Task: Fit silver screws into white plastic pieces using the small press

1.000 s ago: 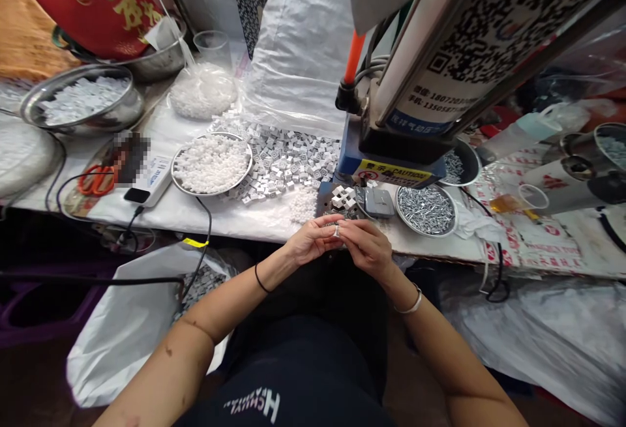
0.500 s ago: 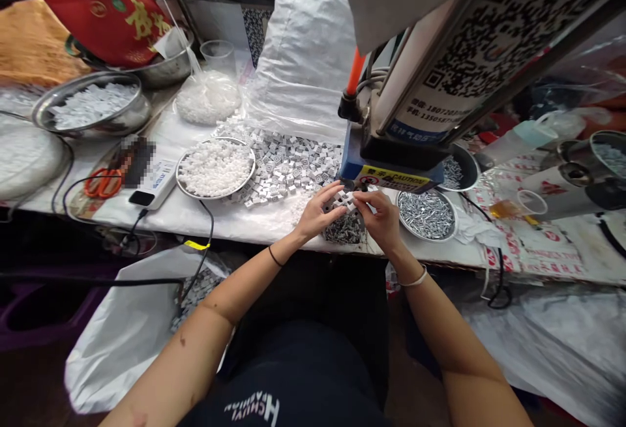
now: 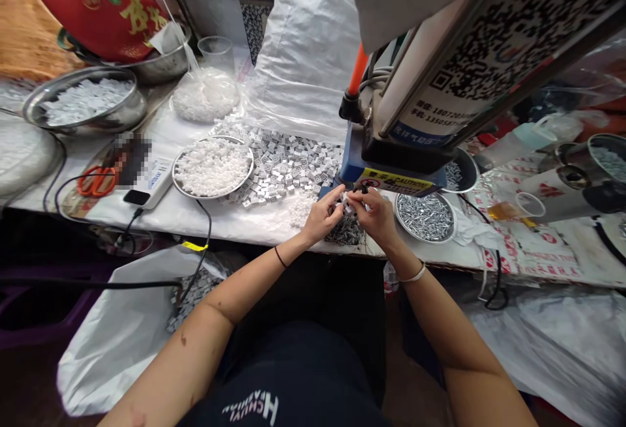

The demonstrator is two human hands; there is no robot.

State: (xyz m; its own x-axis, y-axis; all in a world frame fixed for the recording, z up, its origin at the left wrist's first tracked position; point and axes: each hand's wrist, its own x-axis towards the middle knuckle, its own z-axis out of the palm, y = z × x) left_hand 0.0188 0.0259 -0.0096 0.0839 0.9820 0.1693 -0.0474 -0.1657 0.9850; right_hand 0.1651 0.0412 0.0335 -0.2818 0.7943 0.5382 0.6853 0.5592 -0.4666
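Note:
Both my hands meet under the head of a blue press (image 3: 355, 153) with a yellow caution label. My left hand (image 3: 323, 216) is closed around the left side of a small white plastic piece (image 3: 346, 204). From the other side, my right hand (image 3: 375, 217) pinches the same piece; the fingers hide much of it. Below the hands lies a dark heap of small metal parts (image 3: 345, 230). A round dish of metal pins (image 3: 425, 216) stands just right of my right hand. Many white and grey plastic blocks (image 3: 288, 165) are spread left of the press.
A plate of small white parts (image 3: 213, 167) sits left of the blocks. Farther left are a white power bank (image 3: 149, 184), orange scissors (image 3: 98, 182) and a steel bowl (image 3: 137, 104). Cables hang over the table's front edge. A second bowl of pins (image 3: 460, 169) is behind the press.
Both hands have drawn slightly closer together around the white piece, and it shows less between the fingers. The view has shifted slightly.

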